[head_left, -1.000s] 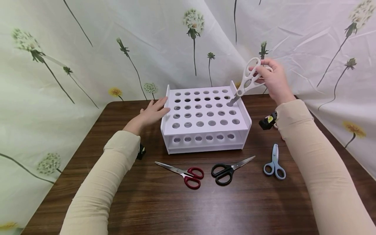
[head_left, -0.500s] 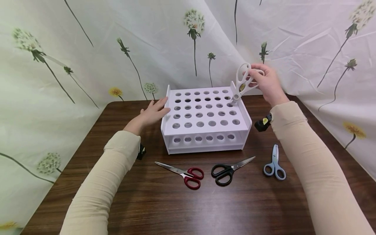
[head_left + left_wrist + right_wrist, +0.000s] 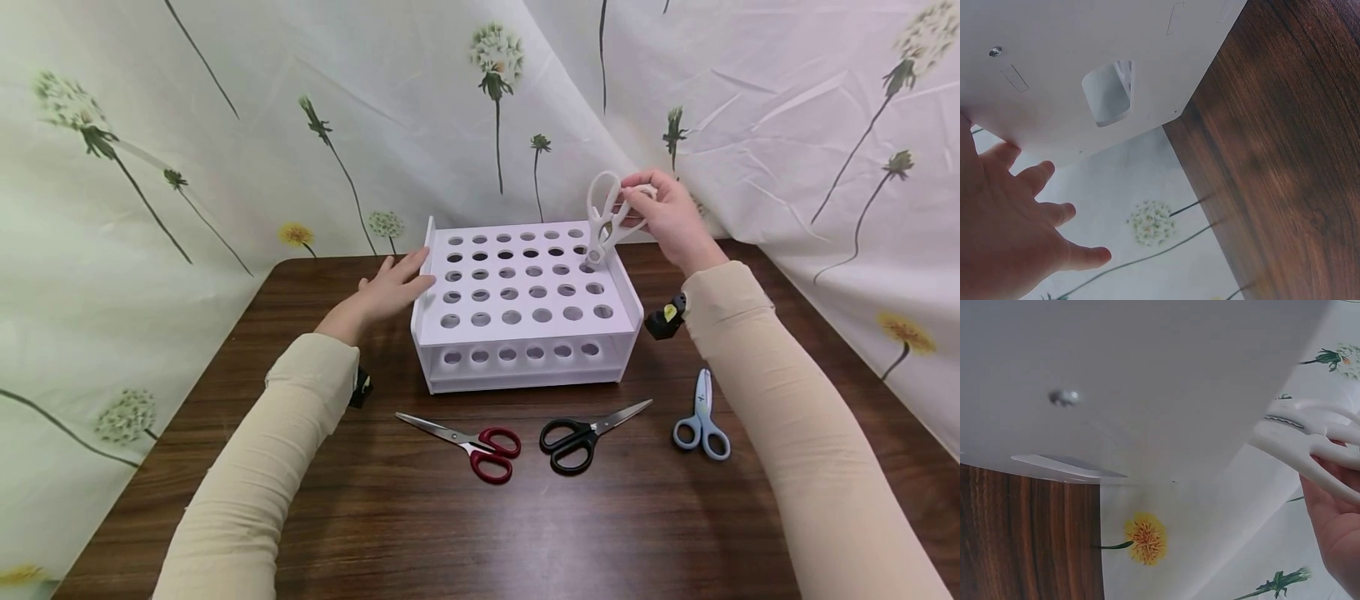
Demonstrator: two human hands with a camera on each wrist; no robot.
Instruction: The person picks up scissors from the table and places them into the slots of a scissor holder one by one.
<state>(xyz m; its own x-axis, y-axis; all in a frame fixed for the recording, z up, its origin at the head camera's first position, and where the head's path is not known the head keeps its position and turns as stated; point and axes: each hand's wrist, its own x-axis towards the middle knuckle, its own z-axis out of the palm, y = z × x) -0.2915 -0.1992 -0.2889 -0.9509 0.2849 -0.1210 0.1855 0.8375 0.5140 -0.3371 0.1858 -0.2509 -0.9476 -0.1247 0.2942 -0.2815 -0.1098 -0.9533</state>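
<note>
A white rack [image 3: 517, 334] with rows of round holes stands on the table. My right hand [image 3: 670, 218] grips a loop of the white kitchen scissors [image 3: 596, 252], which stand handles up over the rack's right column. Their blades are hidden down in a hole, with the pivot close above the top plate. In the right wrist view, fingers hold the white handles [image 3: 1294, 442] beyond the rack's side panel [image 3: 1147, 381]. My left hand [image 3: 384, 293] rests against the rack's left side, fingers spread; the left wrist view shows that panel [image 3: 1041, 106] with its cut-out.
In front of the rack lie red-handled scissors [image 3: 491, 454] and black-handled scissors [image 3: 572, 446], their blades pointing left and right. Small light-blue scissors [image 3: 702, 419] lie near the right forearm. Behind the brown wooden table [image 3: 480, 542] hangs a flower-print cloth [image 3: 420, 108].
My right hand has moved left and down with the white scissors. Their blades have sunk into the hole and the handles stand more upright. The left hand has stayed in place.
</note>
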